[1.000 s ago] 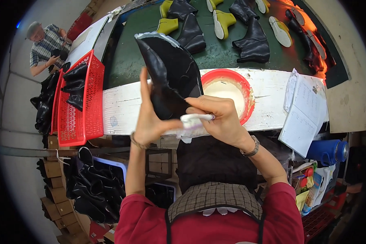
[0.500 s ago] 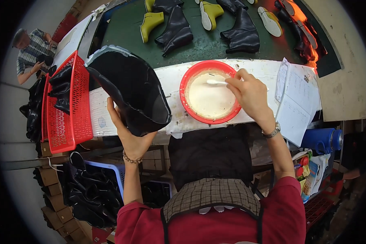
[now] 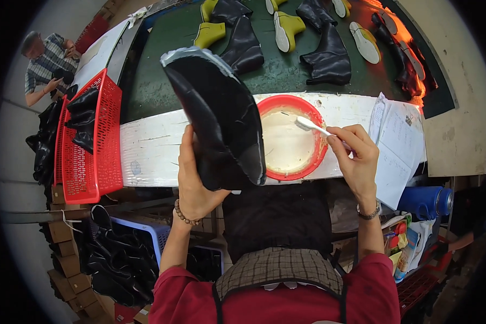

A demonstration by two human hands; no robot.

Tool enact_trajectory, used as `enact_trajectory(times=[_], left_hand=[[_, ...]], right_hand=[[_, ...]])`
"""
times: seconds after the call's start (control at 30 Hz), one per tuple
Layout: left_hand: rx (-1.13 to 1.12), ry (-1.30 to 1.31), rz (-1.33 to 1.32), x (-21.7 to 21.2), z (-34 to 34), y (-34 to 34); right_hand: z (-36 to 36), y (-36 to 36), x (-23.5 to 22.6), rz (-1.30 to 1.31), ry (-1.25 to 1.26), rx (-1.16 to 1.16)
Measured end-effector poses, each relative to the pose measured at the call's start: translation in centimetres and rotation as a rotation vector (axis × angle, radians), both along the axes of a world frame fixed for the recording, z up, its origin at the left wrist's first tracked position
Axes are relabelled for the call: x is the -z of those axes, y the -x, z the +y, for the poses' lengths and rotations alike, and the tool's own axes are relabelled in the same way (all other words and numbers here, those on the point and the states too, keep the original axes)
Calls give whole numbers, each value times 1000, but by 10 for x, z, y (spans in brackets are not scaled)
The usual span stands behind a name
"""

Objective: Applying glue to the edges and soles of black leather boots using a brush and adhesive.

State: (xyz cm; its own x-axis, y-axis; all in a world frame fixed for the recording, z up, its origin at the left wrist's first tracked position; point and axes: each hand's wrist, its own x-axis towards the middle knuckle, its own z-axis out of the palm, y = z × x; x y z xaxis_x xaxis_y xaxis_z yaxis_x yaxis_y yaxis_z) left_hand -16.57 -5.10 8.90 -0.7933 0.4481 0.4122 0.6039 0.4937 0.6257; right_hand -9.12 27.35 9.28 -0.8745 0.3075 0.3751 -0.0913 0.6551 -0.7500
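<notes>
A black leather boot upper [image 3: 221, 124] is gripped in my left hand [image 3: 197, 189], fingers and thumb wrapped around its lower part. Pale whitish coating lines its open edge at the top, and the dark inside faces up. Between the fingers of my right hand [image 3: 359, 156] is a white toothbrush [image 3: 314, 127], its bristle end over the red bowl [image 3: 302, 103]. Cream-coloured liquid [image 3: 286, 143] fills much of the bowl, which stands on the white bench. The boot upper covers part of the bowl's left rim.
Beyond the bench a green conveyor belt [image 3: 162, 70] carries black boot uppers [image 3: 326, 59] and yellow-green shoe lasts [image 3: 209, 35]. A red basket [image 3: 110, 124] stands left, near a seated person [image 3: 51, 62]. Papers [image 3: 399, 154] and a blue bottle [image 3: 424, 201] are on the right; a blue crate [image 3: 159, 232] is below.
The boot upper has moved right, closer to the bowl, and turned more upright. My right hand has shifted right and nearer to me, with the toothbrush now pointing left. The belt's items have shifted slightly.
</notes>
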Motion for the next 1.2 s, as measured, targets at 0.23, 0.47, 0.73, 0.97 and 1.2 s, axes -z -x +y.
enact_trajectory(times=[0.23,0.47,0.73,0.97,1.2], left_hand=[[97,47,8,-16,14,-13],[259,96,79,-22,18,-23],[87,-49,51,-18,17,-13],[189,-6,82,-18,19,-17],[-28,-215,174,-2,16,-2]], right_hand=[[-20,7,-13,53,93,-107],[7,60,-16,356,-96,-100],[-3,20,-15,262,-87,-264],[14,61,-23,422,-77,-181],[-7,19,-9,320,-29,-292]])
